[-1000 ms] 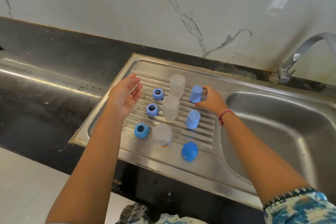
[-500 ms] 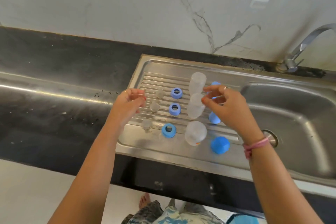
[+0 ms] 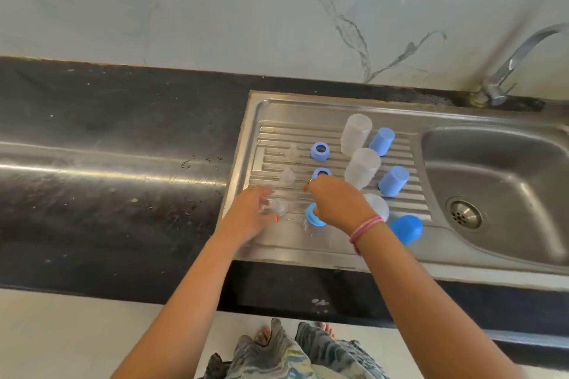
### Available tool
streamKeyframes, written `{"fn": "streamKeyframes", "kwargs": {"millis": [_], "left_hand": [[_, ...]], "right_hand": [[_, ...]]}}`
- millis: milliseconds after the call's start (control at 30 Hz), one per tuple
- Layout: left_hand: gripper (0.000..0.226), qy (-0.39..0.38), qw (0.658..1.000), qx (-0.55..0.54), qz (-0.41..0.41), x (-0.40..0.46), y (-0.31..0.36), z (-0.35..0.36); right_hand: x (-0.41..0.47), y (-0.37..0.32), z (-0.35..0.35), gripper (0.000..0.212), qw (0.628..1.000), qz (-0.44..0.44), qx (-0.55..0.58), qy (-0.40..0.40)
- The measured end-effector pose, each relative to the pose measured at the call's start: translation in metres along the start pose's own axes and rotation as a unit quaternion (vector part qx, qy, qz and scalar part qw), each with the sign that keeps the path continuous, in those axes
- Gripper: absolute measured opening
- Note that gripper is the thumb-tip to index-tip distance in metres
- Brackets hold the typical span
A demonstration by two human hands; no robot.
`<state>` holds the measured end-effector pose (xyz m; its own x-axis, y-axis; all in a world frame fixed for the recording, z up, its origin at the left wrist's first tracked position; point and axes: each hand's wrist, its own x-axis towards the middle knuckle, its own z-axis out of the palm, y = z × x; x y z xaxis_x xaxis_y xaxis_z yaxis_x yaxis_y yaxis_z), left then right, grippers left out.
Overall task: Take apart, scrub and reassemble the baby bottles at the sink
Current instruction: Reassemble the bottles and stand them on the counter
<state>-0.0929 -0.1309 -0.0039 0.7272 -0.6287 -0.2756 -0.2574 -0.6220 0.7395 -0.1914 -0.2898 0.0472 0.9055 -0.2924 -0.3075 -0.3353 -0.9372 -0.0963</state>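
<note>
We saw our left hand pinching a clear soft teat on the ribbed steel drainboard; our right hand (grip unclear) hovered over a blue ring.

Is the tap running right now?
Off, it seems: no stream falls from the tap, though its spout end is out of frame; the basin looks dry.

Kitchen counter scene — background items only.
Black stone countertop with a bright glare streak; white marble-veined wall behind; chrome tap at right, curving out of view; round drain in the steel basin; pale floor below — patterned blue-grey clothing at bottom edge.
</note>
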Motion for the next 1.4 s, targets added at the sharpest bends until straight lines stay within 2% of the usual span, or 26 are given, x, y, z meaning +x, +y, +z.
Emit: {"fn": "streamKeyframes", "kwargs": {"millis": [167,267,367,467,533,600,667,767,800,833,933,1000,1133,1400], "left_hand": [[0.062,0.018,1.0,0.015,0.011,0.003,0.001,0.014],[0.054,0.04,0.995,0.082,0.039,0.006,-0.002,0.02],[0.045,0.054,0.992,0.1,0.061,0.008,-0.004,0.022],[0.038,0.065,0.992,0.077,0.078,0.008,-0.003,0.02],[0.033,0.083,0.993,0.016,0.078,0.005,0.006,0.015],[0.028,0.087,0.991,-0.068,0.078,0.0,0.02,0.007],[0.02,0.079,0.982,-0.148,0.082,-0.006,0.037,-0.001],[0.022,0.059,0.971,-0.201,0.116,-0.015,0.062,-0.012],[0.025,0.053,0.969,-0.204,0.13,-0.017,0.069,-0.015],[0.028,0.051,0.966,-0.209,0.144,-0.019,0.074,-0.017],[0.046,0.055,0.949,-0.263,0.162,-0.025,0.085,-0.02],[0.062,0.053,0.931,-0.327,0.153,-0.028,0.088,-0.021],[0.064,0.043,0.896,-0.411,0.165,-0.033,0.091,-0.02],[0.062,0.034,0.88,-0.437,0.184,-0.04,0.1,-0.02]], "right_hand": [[0.004,0.004,0.006,0.027,0.998,-0.005,-0.05,-0.023],[0.007,0.001,0.009,0.022,0.997,-0.009,-0.06,-0.043],[0.008,-0.002,0.013,0.022,0.996,-0.017,-0.063,-0.058],[0.008,0.0,0.011,0.02,0.998,-0.02,-0.013,-0.05],[0.007,0.006,0.003,0.028,0.997,-0.012,0.07,-0.015],[0.002,0.01,-0.012,0.035,0.977,0.003,0.206,0.056],[-0.008,0.011,-0.031,0.033,0.926,0.009,0.356,0.124],[-0.024,0.011,-0.056,0.02,0.827,-0.025,0.543,0.141],[-0.029,0.011,-0.063,0.022,0.808,-0.043,0.571,0.14],[-0.032,0.01,-0.067,0.024,0.802,-0.053,0.578,0.139],[-0.039,0.012,-0.076,0.03,0.842,-0.06,0.51,0.166],[-0.044,0.015,-0.078,0.031,0.848,-0.058,0.497,0.177],[-0.05,0.024,-0.079,0.03,0.81,-0.07,0.564,0.146],[-0.058,0.029,-0.088,0.028,0.777,-0.114,0.614,0.081]]}}
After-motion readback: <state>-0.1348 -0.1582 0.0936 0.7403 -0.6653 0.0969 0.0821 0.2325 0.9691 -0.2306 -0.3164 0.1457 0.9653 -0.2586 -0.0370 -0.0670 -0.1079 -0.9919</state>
